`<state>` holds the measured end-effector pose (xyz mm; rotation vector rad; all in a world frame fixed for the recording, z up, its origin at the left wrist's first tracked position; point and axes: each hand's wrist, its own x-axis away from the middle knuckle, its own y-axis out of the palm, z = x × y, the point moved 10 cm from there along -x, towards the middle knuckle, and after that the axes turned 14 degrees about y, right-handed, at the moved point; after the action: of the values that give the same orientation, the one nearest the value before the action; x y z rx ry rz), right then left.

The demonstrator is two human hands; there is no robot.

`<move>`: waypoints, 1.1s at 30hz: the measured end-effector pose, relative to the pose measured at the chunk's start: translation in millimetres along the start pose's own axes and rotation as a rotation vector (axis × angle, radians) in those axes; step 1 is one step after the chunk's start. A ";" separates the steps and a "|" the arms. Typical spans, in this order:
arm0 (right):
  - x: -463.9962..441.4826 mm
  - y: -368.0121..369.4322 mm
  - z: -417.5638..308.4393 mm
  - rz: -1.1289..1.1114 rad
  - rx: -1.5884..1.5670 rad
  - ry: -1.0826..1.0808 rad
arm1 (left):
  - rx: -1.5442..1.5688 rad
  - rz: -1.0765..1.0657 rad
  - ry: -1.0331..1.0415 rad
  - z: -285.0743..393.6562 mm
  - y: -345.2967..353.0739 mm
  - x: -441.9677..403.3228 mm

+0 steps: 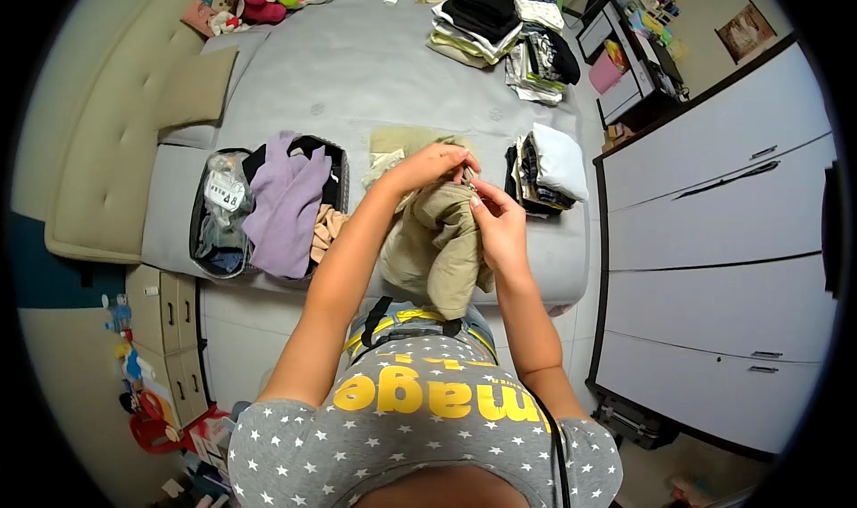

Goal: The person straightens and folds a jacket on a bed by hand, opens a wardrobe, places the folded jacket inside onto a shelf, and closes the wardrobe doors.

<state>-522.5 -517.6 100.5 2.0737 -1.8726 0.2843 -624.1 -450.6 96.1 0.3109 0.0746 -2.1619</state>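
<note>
A crumpled khaki garment (420, 249) hangs between my hands over the near edge of the bed; its exact kind is hard to make out. My left hand (437, 164) grips its upper edge with curled fingers. Close by on the right, my right hand (500, 222) pinches the same edge between thumb and fingers. Behind the garment, a pale yellow-green cloth (393, 140) lies flat on the bed, partly covered by my left hand and the garment.
Left on the bed (339, 70) is an open container (344, 164) with a purple garment (286, 209) and a clear plastic bag (223, 213). Folded clothes (558, 164) are stacked at right, with more piles (478, 26) farther back. A white wardrobe (705, 231) stands right.
</note>
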 end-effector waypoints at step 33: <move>35.5 -156.8 36.3 0.433 0.743 -0.127 | -1.021 0.773 -0.799 -241.5 -188.6 284.3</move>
<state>-365.7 -551.3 62.5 2.0846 -2.5626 1.1242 -886.0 -528.8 -220.1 -0.9512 0.4837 -1.1310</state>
